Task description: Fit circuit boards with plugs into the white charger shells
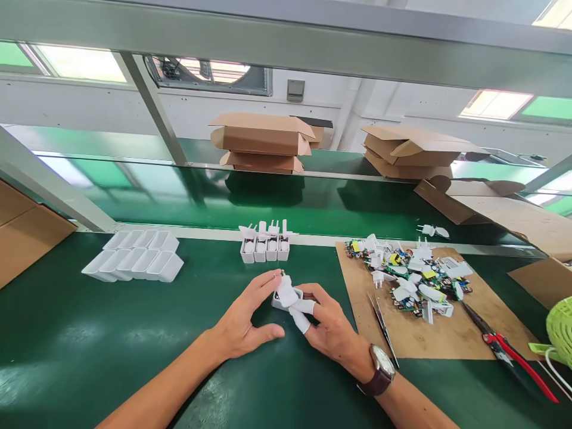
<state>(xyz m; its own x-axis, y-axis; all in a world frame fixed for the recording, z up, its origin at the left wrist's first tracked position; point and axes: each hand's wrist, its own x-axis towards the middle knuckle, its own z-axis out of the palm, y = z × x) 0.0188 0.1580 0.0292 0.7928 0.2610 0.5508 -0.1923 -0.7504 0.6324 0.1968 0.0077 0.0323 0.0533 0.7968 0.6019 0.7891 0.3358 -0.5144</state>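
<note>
My right hand (333, 325), with white finger cots on two digits, is closed around a small white adapter case (280, 302). A white plug piece (286, 291) with prongs lies over the case's top, against the cots. My left hand (245, 316) has its fingers stretched and thumb apart; its fingertips touch or nearly touch the plug's prongs. Just behind stands a row of several white adapter cases (265, 249) with plug pieces sticking up from them. To the right, a heap of circuit boards and white plug parts (415, 274) lies on a brown board (429, 345).
Nested white cases (134, 262) stand at the left. Tweezers (383, 330) and red-handled pliers (504, 348) lie at the right, near a green woven basket (560, 330). Cardboard boxes (261, 140) are behind on the green ledge. A metal beam (286, 44) crosses above.
</note>
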